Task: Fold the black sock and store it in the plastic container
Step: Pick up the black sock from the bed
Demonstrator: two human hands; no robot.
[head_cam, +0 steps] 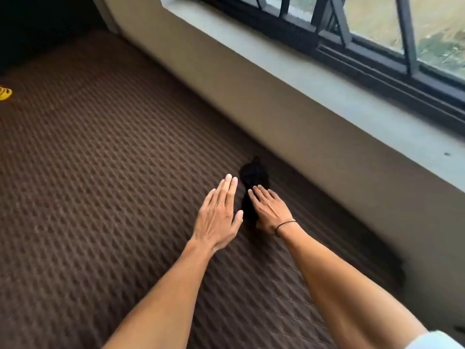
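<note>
The black sock [253, 178] lies bunched on the brown quilted surface [100, 172], close to the wall under the window. My right hand [270, 211] rests flat on the sock's near part, fingers together, and covers some of it. Just left of the sock, my left hand [220, 215] hovers flat with fingers extended and holds nothing. No plastic container is in view.
A beige wall [289, 117] and a grey window ledge [352, 96] run along the right side, with a dark-framed window above. A yellow object [5, 93] sits at the far left edge. The brown surface stretches wide to the left.
</note>
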